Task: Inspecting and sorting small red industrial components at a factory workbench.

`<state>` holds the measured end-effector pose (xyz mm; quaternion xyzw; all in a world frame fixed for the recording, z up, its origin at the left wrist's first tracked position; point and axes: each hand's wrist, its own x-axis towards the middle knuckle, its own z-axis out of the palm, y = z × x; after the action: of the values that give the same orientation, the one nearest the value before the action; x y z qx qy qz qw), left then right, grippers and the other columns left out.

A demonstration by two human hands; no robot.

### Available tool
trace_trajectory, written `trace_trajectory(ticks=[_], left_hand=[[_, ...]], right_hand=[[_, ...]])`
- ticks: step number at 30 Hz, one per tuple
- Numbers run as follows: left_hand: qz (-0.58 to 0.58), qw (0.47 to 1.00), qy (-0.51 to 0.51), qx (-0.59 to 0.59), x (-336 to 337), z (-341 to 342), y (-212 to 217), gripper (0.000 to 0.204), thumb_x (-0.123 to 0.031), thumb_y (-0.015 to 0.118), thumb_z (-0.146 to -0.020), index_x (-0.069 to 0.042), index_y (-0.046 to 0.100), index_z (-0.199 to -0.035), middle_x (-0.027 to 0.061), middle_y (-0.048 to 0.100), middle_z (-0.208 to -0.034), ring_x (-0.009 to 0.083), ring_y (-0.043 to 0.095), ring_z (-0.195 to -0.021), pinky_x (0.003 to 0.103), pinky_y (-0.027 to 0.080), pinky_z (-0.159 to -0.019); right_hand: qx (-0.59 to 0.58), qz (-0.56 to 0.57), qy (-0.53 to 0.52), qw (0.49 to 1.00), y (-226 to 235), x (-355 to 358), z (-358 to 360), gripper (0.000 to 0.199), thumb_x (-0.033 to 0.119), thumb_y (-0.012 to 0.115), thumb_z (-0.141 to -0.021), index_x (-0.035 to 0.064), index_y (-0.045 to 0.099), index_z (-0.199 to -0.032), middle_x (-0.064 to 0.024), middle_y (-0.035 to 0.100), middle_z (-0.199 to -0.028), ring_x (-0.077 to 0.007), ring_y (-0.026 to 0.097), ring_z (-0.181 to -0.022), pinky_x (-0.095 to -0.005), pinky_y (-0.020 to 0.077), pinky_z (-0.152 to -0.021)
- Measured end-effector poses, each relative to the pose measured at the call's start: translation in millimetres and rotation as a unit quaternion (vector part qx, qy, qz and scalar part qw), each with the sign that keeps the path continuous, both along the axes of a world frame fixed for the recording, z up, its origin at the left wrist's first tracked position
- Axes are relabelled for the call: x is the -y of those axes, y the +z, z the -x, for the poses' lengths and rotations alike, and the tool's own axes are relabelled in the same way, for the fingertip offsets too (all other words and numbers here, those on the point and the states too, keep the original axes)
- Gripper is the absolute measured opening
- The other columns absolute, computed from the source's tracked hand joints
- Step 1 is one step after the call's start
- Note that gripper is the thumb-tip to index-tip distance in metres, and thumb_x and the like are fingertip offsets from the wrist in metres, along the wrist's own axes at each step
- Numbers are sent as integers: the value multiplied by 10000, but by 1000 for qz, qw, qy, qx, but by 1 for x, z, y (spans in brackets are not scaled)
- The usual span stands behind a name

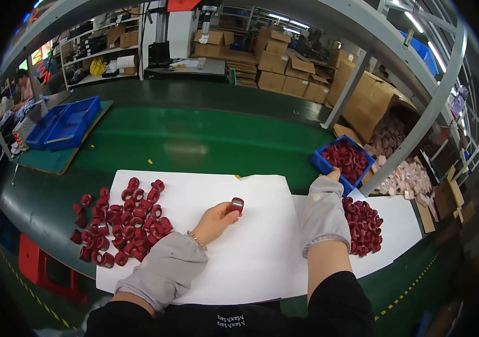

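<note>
My left hand (214,223) is closed, thumb and fingers pinching a dark red ring-shaped plastic part (237,205) with a small pale window on its face. It holds the part above the middle of a white sheet (256,247). Further right, my right hand (335,174) reaches to the near left edge of a blue bin (321,161) filled with small dark red parts (345,157). The grey sleeve cover hides most of that hand, so its grip does not show. Ring-shaped red parts (133,219) lie loosely spread at the left, partly on the sheet.
A heap of smaller red pieces (364,224) lies beside my right forearm. Beyond it, pale pink parts (405,177) spill from a large carton (365,104) behind a grey metal post (419,126). Blue trays (76,121) sit at the far left, a red stool (31,258) below the table edge.
</note>
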<state>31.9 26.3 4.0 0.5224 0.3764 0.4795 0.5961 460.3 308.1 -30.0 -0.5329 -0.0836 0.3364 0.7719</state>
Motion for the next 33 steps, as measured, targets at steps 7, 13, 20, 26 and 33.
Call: trace_trajectory(ticks=[7,13,20,26,33], left_hand=[[8,1000,-14,23,1,7,-4,307,-99,519,-910,43,481,-1180,93,596,-1036,116,573,-913,246,473,-843],[17,1000,11,1,5,19,-11,293,-116,526,-912,32,498,-1163,78,598,-1029,109,569,-912,240,471,-831],[8,1000,8,-17,8,20,-6,289,-116,523,-912,30,496,-1160,86,601,-1038,115,571,-919,248,473,-843],[-6,1000,1,3,5,9,-8,285,-135,530,-912,31,514,-1143,81,604,-1024,115,576,-916,241,474,-826],[-28,998,61,-14,5,26,-15,264,-152,551,-899,14,545,-1104,56,622,-939,104,577,-840,242,473,-767]], right_hand=[[-22,-14,129,991,-9,-28,-16,548,482,438,-821,29,571,-1099,-157,594,-1085,-275,562,-921,-321,394,-901],[-69,14,54,996,22,-8,53,421,458,419,-763,131,519,-1008,-74,556,-934,-266,518,-815,-403,404,-764],[-169,-83,82,979,76,39,70,517,314,506,-715,94,440,-1177,-115,463,-1254,-302,445,-1147,-518,309,-995],[-168,-38,71,983,108,96,70,423,283,575,-728,91,487,-1094,-118,504,-1160,-320,484,-1100,-489,354,-997],[-227,-120,254,933,133,189,115,375,161,618,-720,24,486,-1043,-142,533,-1087,-323,500,-1069,-493,363,-1006]])
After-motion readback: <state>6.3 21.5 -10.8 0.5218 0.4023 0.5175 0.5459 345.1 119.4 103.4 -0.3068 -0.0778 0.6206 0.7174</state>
